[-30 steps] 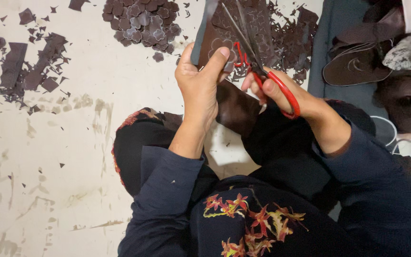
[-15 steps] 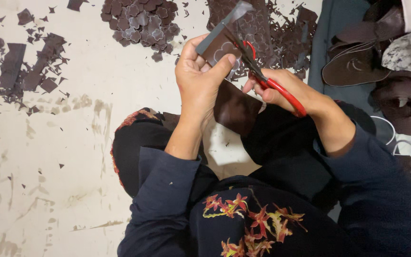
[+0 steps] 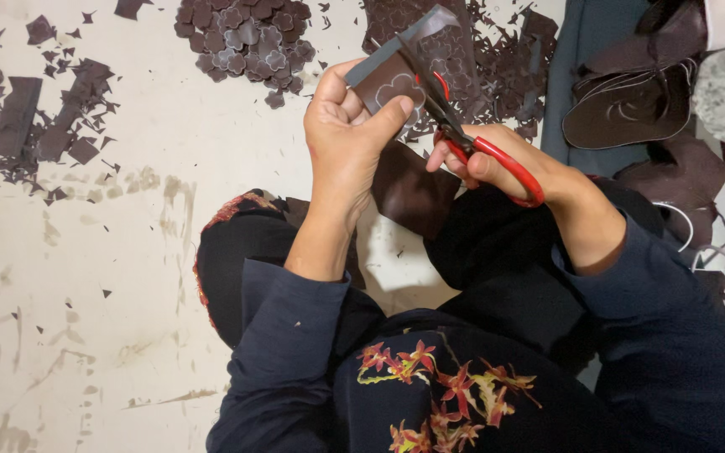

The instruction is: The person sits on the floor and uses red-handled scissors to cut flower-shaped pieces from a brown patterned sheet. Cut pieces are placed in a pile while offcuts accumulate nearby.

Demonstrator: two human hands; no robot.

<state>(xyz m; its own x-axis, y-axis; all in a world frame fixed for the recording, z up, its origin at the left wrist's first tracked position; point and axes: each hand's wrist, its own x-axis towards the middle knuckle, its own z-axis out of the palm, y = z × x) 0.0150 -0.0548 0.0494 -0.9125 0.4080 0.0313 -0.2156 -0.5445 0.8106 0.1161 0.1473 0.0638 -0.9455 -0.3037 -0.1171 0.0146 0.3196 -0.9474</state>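
Head view shows our left hand (image 3: 347, 138) pinching the thin, floppy-looking dark leather piece (image 3: 396, 80) near the red-handled scissors (image 3: 463, 138) gripped by our right hand (image 3: 497, 164).

Dark brown leather sheet (image 3: 396, 80) marked with a pale flower outline, at twelve o'clock. Red-handled scissors (image 3: 497, 159) with dark grey blades, at one o'clock. Dark brown flower-shaped leather cutouts (image 3: 245, 38) heaped at eleven o'clock on the cream, stained floor (image 3: 86, 277). Navy blue garment (image 3: 438, 386) patterned with red and yellow flowers, at six o'clock.
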